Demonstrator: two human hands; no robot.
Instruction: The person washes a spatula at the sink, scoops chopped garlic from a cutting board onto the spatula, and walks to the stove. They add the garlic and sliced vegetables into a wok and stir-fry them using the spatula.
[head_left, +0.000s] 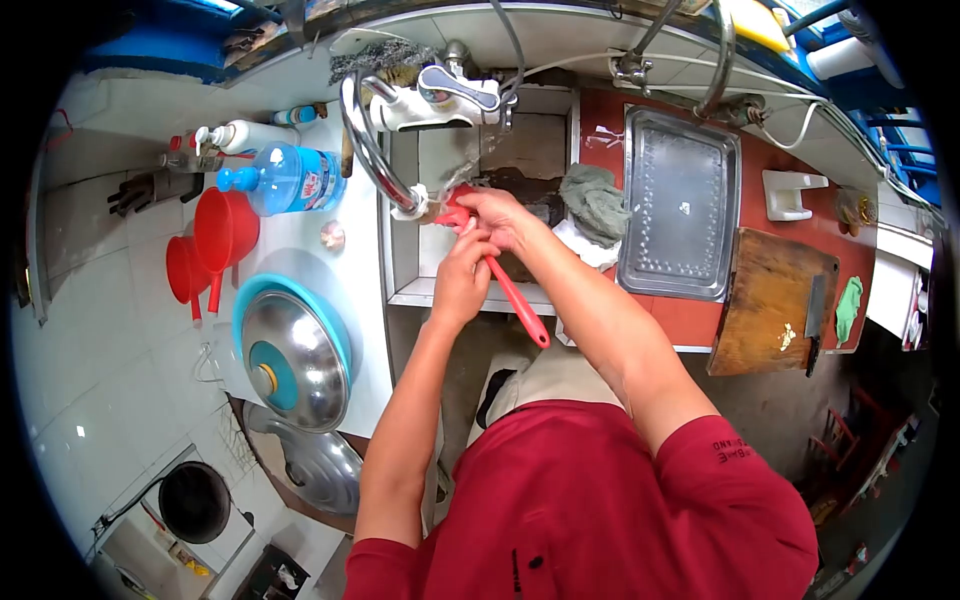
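A red long-handled utensil (519, 303) slants over the near side of the sink (405, 240), its handle with a hanging hole pointing back toward my body. My left hand (465, 272) is closed around the handle close to the head. At the head end, my right hand (496, 218) pinches the red part, which sits beneath the curved faucet (372, 150). Water seems to splash around the spout. Fingers cover much of the head, so its exact shape is hidden.
Right of the sink lie a grey-green cloth (594, 204), a metal tray (683, 200) and a cutting board (770, 290) with a cleaver (815, 310). To the left stand a blue bottle (295, 178), red dippers (226, 230) and a teal basin (345, 330) with a metal lid (305, 375).
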